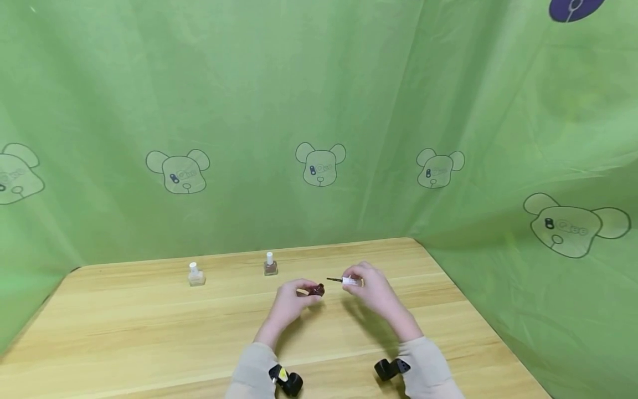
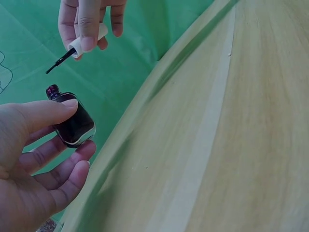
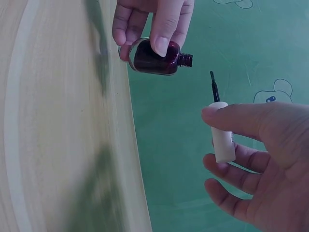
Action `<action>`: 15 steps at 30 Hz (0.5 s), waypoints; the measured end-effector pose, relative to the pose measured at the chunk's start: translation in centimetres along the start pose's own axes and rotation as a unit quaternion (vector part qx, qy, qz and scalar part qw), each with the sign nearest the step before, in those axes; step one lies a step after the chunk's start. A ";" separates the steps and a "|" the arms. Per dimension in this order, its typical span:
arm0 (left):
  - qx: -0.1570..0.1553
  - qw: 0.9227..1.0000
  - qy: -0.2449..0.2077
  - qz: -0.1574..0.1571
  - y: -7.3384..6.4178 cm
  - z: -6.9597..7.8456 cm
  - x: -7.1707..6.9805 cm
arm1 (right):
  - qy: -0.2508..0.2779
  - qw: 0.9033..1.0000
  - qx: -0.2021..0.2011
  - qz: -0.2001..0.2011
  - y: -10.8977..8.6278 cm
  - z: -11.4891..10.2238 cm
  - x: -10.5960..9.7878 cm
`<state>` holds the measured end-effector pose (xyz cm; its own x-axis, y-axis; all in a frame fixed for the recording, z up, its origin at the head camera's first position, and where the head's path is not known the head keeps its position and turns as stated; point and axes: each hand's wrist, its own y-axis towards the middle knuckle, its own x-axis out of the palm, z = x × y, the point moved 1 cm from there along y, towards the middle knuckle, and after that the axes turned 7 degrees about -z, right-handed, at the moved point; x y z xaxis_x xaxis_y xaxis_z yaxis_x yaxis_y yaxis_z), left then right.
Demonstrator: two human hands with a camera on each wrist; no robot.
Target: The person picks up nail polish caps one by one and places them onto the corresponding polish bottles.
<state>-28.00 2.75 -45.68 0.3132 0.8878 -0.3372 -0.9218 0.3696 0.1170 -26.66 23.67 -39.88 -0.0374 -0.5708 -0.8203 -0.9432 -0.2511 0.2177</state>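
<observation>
Between thumb and fingers, my left hand point(image 1: 291, 302) holds a dark red nail polish bottle point(image 2: 75, 121), tilted so its uncapped threaded neck points toward the right hand. My right hand point(image 1: 371, 288) pinches the white nail polish cap point(image 3: 222, 140). A thin dark brush point(image 3: 215, 88) sticks out of that cap, its tip a short gap from the bottle's neck. Both hands are raised above the wooden table point(image 1: 164, 332). In the left wrist view, the right hand's fingers hide part of the cap.
Toward the back of the table stand two capped bottles: a clear or pale nail polish bottle point(image 1: 196, 276) at the left and a mauve nail polish bottle point(image 1: 271, 266) nearer the middle. A green curtain point(image 1: 249, 111) with bear outlines surrounds the table's back and sides.
</observation>
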 end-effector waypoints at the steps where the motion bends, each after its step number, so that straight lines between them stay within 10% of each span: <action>1: 0.004 1.000 0.002 -0.001 0.0 0.0 0.1 | -0.005 1.000 0.000 0.000 0.0 0.0 0.0; 15: 0.003 1.000 0.010 -0.005 0.1 -0.1 0.3 | -0.046 0.999 -0.003 0.012 -0.2 -0.6 0.2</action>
<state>-28.04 3.05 -45.85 0.3168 0.8785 -0.3576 -0.9177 0.3792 0.1186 -26.26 23.12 -39.76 -0.0910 -0.5033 -0.8593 -0.9393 -0.2433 0.2420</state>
